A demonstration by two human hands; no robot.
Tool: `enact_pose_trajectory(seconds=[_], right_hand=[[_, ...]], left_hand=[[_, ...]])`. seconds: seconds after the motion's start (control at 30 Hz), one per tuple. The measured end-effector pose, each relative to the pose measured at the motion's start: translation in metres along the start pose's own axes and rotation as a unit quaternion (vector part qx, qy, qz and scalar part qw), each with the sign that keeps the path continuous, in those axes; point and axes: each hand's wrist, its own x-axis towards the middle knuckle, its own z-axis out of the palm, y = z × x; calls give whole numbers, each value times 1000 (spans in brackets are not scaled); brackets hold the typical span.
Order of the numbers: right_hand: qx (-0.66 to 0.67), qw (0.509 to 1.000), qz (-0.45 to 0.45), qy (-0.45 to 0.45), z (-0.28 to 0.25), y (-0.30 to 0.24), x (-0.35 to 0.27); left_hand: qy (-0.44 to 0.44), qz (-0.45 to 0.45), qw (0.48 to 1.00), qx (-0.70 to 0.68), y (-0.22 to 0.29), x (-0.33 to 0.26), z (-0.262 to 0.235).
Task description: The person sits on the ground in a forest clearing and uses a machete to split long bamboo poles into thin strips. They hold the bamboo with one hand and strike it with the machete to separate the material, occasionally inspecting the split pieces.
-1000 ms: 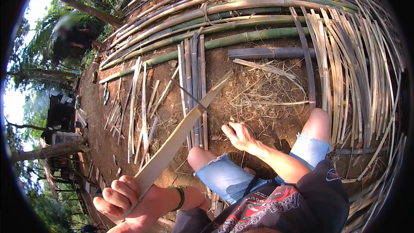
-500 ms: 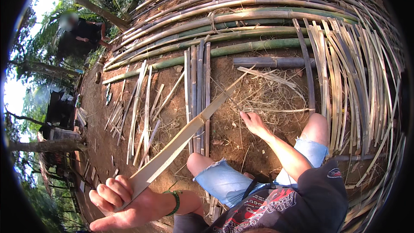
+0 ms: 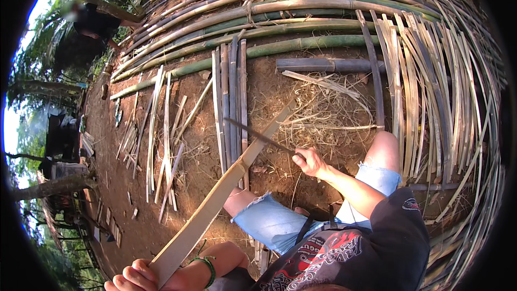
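The left hand (image 3: 137,277) clenches its fingers round the near end of a bamboo strip (image 3: 207,210) slanting far right; the right hand (image 3: 311,163) grasps a knife (image 3: 277,144) across it. Soil (image 3: 264,86) stretches beyond.

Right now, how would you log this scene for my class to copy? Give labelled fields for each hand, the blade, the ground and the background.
Left hand: grips the near end of a long pale bamboo strip
Right hand: holds a knife by its handle
Blade position: crosses the strip; contact cannot be told
Left wrist: green bracelet
Ground: bare dirt, with curly shavings beyond the right hand
Right side: thick row of split strips
Far side: long poles
Background: another person, upper left
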Motion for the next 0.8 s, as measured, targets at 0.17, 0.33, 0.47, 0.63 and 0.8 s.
enact_pose_trajectory(seconds=[0.17, 0.33, 0.47, 0.63, 0.8], right_hand=[[-44, 933, 358, 17, -32, 74, 30], [1, 996, 76, -44, -25, -20, 8], [51, 973, 224, 6, -50, 36, 5], [54, 944, 320, -55, -66, 52, 3], [80, 989, -22, -123, -62, -64, -16]], left_hand=[[-2, 2, 1000, 22, 2, 8, -10], [-5, 18, 1000, -5, -7, 2, -10], [-147, -11, 979, -138, -20, 13, 2], [-166, -5, 970, -177, -32, 7, 20], [-179, -16, 965, -192, -38, 9, 20]])
